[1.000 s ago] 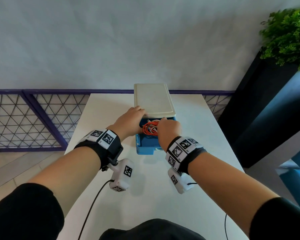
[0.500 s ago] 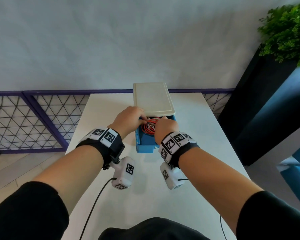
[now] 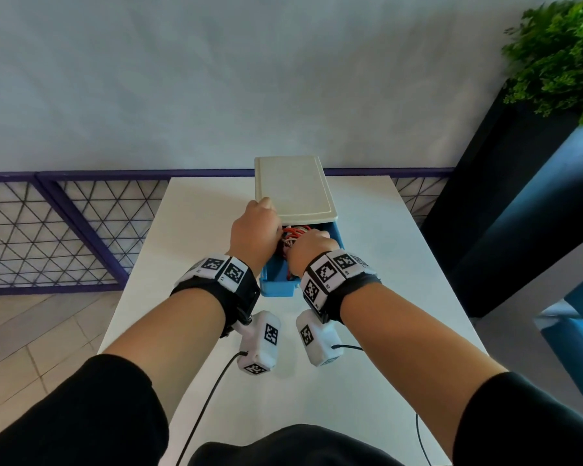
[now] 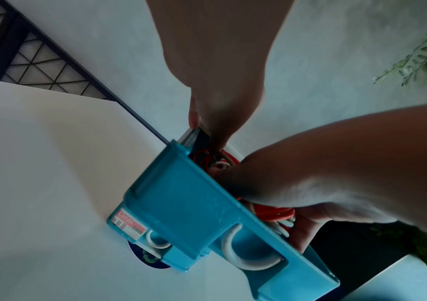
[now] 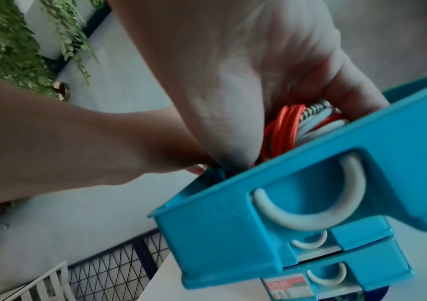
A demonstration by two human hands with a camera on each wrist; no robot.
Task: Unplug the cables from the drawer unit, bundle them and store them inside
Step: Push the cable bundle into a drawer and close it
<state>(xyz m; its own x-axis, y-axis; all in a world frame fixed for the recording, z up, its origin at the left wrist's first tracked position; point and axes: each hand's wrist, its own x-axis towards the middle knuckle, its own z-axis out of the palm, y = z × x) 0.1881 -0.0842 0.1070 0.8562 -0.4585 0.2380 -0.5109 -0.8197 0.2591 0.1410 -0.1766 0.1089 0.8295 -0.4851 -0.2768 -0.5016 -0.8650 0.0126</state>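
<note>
The drawer unit [image 3: 293, 186] has a cream top and stands at the far middle of the white table [image 3: 189, 230]. Its blue top drawer [image 3: 276, 287] is pulled out toward me. Inside lies a bundle of orange and white cables [image 3: 292, 232], mostly hidden by my hands. My right hand [image 3: 312, 247] reaches into the drawer, its fingers [image 5: 356, 91] curled round the cable bundle [image 5: 289, 126]. My left hand [image 3: 254, 230] dips in from the drawer's left side, and its fingers [image 4: 217, 130] pinch the cable bundle [image 4: 207, 158] near the unit's front edge. The drawer [image 4: 194, 203] has a white curved handle [image 5: 310, 215].
Two more blue drawers with white handles sit shut below, with a red label [image 5: 284, 285] at the bottom. A purple mesh fence [image 3: 64, 230] runs behind the table on the left. A dark planter with a green plant [image 3: 559, 55] stands at the right.
Both hands have moved farther back into the open drawer with the cable bundle. The left hand now sits against the corner of the cream top.
</note>
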